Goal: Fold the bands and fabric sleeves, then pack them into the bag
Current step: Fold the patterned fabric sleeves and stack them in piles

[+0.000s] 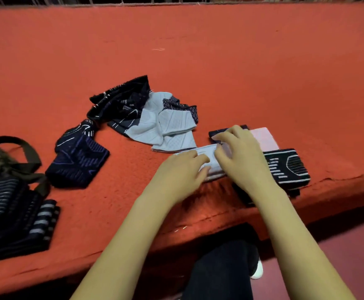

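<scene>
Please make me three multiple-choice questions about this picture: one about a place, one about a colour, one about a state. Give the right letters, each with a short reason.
1. Where is the bag? A) far left B) far right C) on the floor
2. What colour is the table cover? A) green B) white C) red
3. The light sleeve at the near edge is: A) untouched B) held by both hands C) in the bag

Answers: 1 A, it sits at the view's left edge. 2 C, the cover is red. 3 B, the left hand and right hand hold it.
</scene>
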`<state>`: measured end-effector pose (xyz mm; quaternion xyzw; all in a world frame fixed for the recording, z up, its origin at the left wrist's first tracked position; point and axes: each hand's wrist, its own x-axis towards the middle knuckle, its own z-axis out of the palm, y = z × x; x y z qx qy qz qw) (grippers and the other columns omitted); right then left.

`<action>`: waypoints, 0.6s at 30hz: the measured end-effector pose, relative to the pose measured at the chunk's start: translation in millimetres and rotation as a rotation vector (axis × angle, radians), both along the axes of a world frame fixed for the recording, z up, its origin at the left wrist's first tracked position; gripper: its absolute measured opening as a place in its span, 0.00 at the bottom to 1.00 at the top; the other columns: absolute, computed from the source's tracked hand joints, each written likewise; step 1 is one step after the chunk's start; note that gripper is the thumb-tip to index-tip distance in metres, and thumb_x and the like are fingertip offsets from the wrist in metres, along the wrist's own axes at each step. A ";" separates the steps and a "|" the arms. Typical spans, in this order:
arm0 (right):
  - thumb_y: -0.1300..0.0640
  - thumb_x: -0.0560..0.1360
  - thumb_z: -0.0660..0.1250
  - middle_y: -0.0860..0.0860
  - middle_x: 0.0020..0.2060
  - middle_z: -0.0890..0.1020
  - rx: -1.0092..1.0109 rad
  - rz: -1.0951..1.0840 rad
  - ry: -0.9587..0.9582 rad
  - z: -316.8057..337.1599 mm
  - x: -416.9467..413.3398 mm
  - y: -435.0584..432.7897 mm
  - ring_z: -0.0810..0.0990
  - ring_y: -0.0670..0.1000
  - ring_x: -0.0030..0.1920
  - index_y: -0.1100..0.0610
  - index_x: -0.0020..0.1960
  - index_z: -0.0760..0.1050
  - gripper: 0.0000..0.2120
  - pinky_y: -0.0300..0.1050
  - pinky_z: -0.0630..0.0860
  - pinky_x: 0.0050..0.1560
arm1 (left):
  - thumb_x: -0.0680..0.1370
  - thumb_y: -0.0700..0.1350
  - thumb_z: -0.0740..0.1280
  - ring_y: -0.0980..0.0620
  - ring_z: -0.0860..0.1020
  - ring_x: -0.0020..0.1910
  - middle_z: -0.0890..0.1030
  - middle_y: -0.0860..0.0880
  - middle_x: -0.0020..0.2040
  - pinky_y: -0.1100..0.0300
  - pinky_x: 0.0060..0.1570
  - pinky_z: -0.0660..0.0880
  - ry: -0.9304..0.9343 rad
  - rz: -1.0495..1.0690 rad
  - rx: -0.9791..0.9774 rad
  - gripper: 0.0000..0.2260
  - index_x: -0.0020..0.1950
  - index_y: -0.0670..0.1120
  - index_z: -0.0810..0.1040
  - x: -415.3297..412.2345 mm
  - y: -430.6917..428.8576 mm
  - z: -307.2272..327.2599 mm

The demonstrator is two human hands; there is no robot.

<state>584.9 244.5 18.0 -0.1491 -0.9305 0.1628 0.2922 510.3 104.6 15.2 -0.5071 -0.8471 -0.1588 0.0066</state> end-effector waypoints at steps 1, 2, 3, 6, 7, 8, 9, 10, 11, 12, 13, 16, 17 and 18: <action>0.50 0.71 0.55 0.54 0.45 0.77 0.008 0.067 -0.011 -1.4 -15.6 -14.0 0.75 0.59 0.46 0.58 0.51 0.79 0.19 0.57 0.73 0.46 | 0.81 0.50 0.57 0.46 0.74 0.56 0.76 0.47 0.53 0.53 0.51 0.67 0.011 0.037 0.000 0.14 0.63 0.49 0.74 -7.9 -13.3 -0.9; 0.50 0.71 0.55 0.55 0.45 0.77 0.003 0.121 -0.021 -2.9 -31.2 -28.9 0.75 0.59 0.47 0.58 0.52 0.79 0.20 0.57 0.74 0.46 | 0.81 0.49 0.57 0.45 0.74 0.55 0.76 0.47 0.52 0.52 0.51 0.68 0.026 0.083 -0.010 0.14 0.63 0.49 0.74 -16.4 -27.4 -2.2; 0.51 0.71 0.55 0.55 0.46 0.78 -0.014 0.166 -0.033 -5.2 -46.5 -44.0 0.75 0.60 0.48 0.59 0.52 0.79 0.19 0.57 0.74 0.47 | 0.80 0.49 0.57 0.44 0.75 0.55 0.76 0.46 0.52 0.51 0.50 0.68 0.042 0.138 -0.024 0.14 0.63 0.48 0.74 -25.3 -42.5 -4.5; 0.54 0.73 0.58 0.55 0.50 0.78 -0.080 0.307 -0.091 -12.2 -86.3 -87.7 0.75 0.58 0.53 0.59 0.56 0.78 0.17 0.55 0.72 0.53 | 0.80 0.50 0.58 0.43 0.75 0.53 0.76 0.45 0.52 0.48 0.51 0.72 0.073 0.378 0.002 0.14 0.62 0.47 0.75 -49.1 -91.4 -15.8; 0.55 0.74 0.59 0.55 0.51 0.77 -0.095 0.349 -0.119 -15.3 -97.9 -99.7 0.74 0.57 0.54 0.58 0.57 0.77 0.16 0.53 0.71 0.54 | 0.80 0.49 0.60 0.41 0.75 0.52 0.76 0.44 0.52 0.47 0.50 0.73 0.082 0.462 0.042 0.14 0.62 0.46 0.76 -55.4 -107.1 -20.3; 0.57 0.75 0.61 0.55 0.52 0.77 -0.109 0.386 -0.150 -18.7 -108.9 -110.4 0.74 0.56 0.56 0.58 0.59 0.77 0.15 0.52 0.70 0.56 | 0.79 0.48 0.62 0.40 0.75 0.51 0.76 0.43 0.52 0.46 0.50 0.73 0.100 0.540 0.092 0.13 0.61 0.45 0.76 -60.7 -121.4 -24.1; 0.59 0.75 0.62 0.55 0.54 0.76 -0.126 0.421 -0.174 -21.2 -118.7 -120.0 0.74 0.56 0.57 0.58 0.61 0.76 0.15 0.50 0.69 0.58 | 0.77 0.45 0.65 0.38 0.74 0.50 0.75 0.41 0.51 0.45 0.48 0.74 0.129 0.616 0.144 0.14 0.61 0.43 0.76 -65.5 -133.4 -27.9; 0.60 0.75 0.62 0.56 0.55 0.76 -0.144 0.452 -0.193 -24.4 -128.0 -127.9 0.74 0.56 0.58 0.58 0.62 0.75 0.15 0.49 0.68 0.59 | 0.75 0.43 0.67 0.37 0.74 0.49 0.75 0.39 0.51 0.45 0.47 0.73 0.163 0.687 0.195 0.16 0.62 0.40 0.76 -69.8 -142.9 -31.7; 0.62 0.75 0.62 0.56 0.56 0.76 -0.165 0.481 -0.202 -26.9 -136.0 -134.9 0.74 0.56 0.58 0.59 0.62 0.75 0.16 0.48 0.67 0.60 | 0.73 0.41 0.69 0.36 0.73 0.49 0.75 0.38 0.51 0.44 0.47 0.73 0.193 0.759 0.241 0.18 0.62 0.38 0.75 -74.4 -149.5 -35.1; 0.63 0.75 0.61 0.56 0.56 0.76 -0.191 0.504 -0.208 -29.1 -143.0 -140.8 0.74 0.55 0.58 0.60 0.62 0.74 0.16 0.48 0.67 0.61 | 0.72 0.40 0.70 0.35 0.73 0.49 0.74 0.36 0.52 0.44 0.48 0.73 0.208 0.826 0.273 0.20 0.63 0.36 0.74 -78.4 -153.8 -37.2; 0.64 0.76 0.61 0.56 0.57 0.76 -0.221 0.519 -0.209 -31.1 -149.1 -145.2 0.74 0.55 0.58 0.60 0.63 0.74 0.16 0.47 0.67 0.61 | 0.72 0.40 0.71 0.34 0.73 0.51 0.74 0.35 0.54 0.43 0.50 0.72 0.198 0.887 0.282 0.23 0.65 0.35 0.71 -82.3 -155.1 -38.7; 0.64 0.77 0.59 0.56 0.59 0.75 -0.326 0.522 -0.204 -34.3 -160.9 -151.7 0.74 0.52 0.59 0.60 0.65 0.72 0.16 0.46 0.69 0.61 | 0.76 0.46 0.67 0.36 0.68 0.62 0.69 0.35 0.64 0.45 0.61 0.65 0.044 1.055 0.163 0.32 0.74 0.35 0.58 -92.4 -147.9 -40.6; 0.63 0.78 0.59 0.55 0.60 0.75 -0.363 0.516 -0.199 -34.8 -162.8 -152.6 0.74 0.51 0.60 0.60 0.65 0.72 0.17 0.45 0.68 0.62 | 0.78 0.48 0.65 0.38 0.67 0.64 0.68 0.37 0.66 0.47 0.63 0.64 0.000 1.103 0.120 0.33 0.75 0.36 0.54 -95.1 -144.9 -40.3; 0.63 0.78 0.58 0.55 0.62 0.75 -0.397 0.506 -0.190 -34.9 -164.1 -152.5 0.73 0.49 0.60 0.59 0.66 0.71 0.17 0.43 0.68 0.62 | 0.78 0.47 0.64 0.39 0.66 0.64 0.68 0.38 0.66 0.48 0.62 0.64 -0.022 1.136 0.095 0.32 0.76 0.37 0.53 -97.4 -142.6 -40.3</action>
